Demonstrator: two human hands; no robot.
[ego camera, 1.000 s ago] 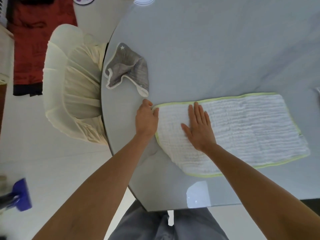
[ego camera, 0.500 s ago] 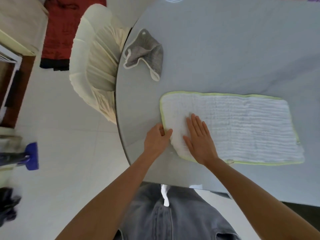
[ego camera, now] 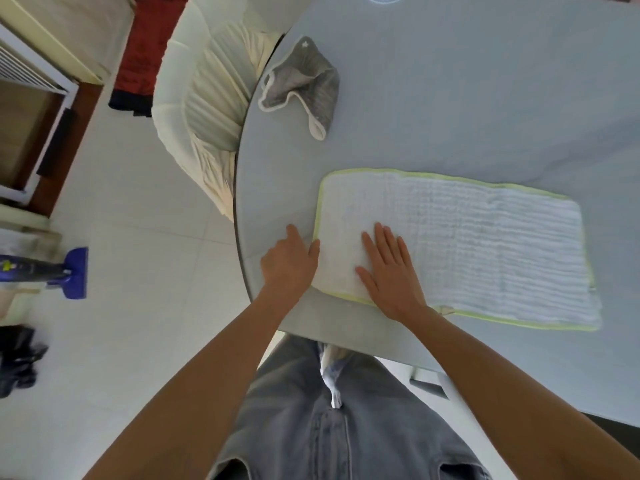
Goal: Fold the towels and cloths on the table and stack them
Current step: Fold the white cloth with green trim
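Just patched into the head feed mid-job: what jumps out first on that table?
The long white towel with the green edge lies flat along the table's near side, with the right hand pressed flat on its left end. The left hand sits at the towel's left edge, thumb touching the hem. Farther back, near the table rim, a crumpled grey cloth lies unfolded.

No readable text, brand, number or label is showing anywhere in this view. The only sign is a small white star, sitting near the far corner of the crumpled grey cloth with white trim (ego camera: 304, 84) lying on the counter. A small tag is sticking out from the near edge of the white ribbed towel with yellow-green trim (ego camera: 467, 244), but it is too small to read.
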